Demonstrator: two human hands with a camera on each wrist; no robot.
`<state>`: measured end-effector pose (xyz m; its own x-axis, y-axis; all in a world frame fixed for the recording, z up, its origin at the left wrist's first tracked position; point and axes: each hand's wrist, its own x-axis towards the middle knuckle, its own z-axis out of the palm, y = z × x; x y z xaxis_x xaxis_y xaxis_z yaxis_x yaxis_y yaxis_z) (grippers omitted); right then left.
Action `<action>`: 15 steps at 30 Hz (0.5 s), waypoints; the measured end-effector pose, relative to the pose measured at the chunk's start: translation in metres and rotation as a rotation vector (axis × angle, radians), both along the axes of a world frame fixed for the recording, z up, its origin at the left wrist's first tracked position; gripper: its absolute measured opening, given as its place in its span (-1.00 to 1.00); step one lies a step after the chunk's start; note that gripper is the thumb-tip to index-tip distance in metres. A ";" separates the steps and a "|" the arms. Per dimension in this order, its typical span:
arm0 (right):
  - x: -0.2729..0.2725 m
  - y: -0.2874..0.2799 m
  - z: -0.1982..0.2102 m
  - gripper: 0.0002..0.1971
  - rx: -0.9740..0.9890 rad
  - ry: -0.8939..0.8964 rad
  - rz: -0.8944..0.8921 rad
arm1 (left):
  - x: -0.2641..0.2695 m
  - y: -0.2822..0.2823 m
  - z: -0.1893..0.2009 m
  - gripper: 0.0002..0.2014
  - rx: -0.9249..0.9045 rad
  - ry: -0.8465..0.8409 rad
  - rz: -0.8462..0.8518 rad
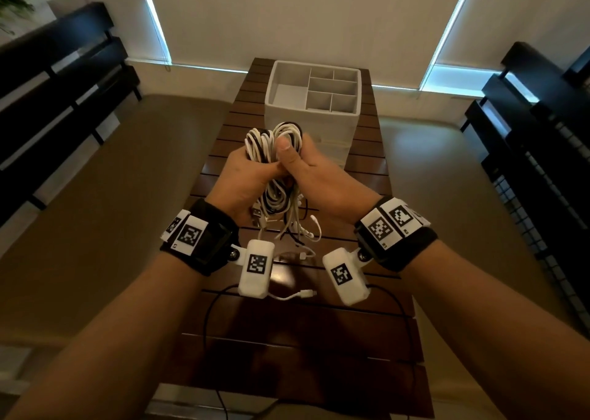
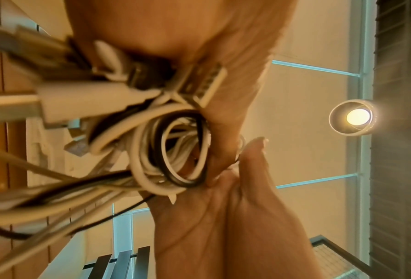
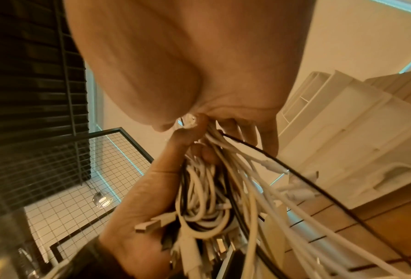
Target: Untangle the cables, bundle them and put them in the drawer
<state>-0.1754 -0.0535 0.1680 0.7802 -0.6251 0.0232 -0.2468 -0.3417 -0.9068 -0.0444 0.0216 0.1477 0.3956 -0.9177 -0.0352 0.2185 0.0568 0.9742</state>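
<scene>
A bundle of white and black cables (image 1: 272, 140) is gripped between both hands above the wooden slatted table (image 1: 297, 352). My left hand (image 1: 247, 173) wraps its left side, and my right hand (image 1: 311, 165) clasps its right side with the thumb across the front. Loose ends with plugs (image 1: 289, 225) hang below the hands. The left wrist view shows the coiled loops (image 2: 173, 152) held against the left palm (image 2: 226, 88). In the right wrist view, strands (image 3: 207, 198) run from under the right palm (image 3: 188, 71). The white compartmented drawer box (image 1: 270, 89) stands just behind the hands.
One white cable end (image 1: 301, 293) lies on the table near me, and thin black leads (image 1: 207, 317) run from the wrist cameras. Dark slatted shelving (image 1: 64, 81) stands at the left and a black wire rack (image 1: 542, 170) at the right. Beige floor lies on both sides.
</scene>
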 end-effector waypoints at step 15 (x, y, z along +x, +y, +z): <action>-0.012 -0.017 -0.024 -0.73 -0.162 -0.102 -0.142 | 0.020 0.003 0.009 -0.78 0.057 -0.153 -0.061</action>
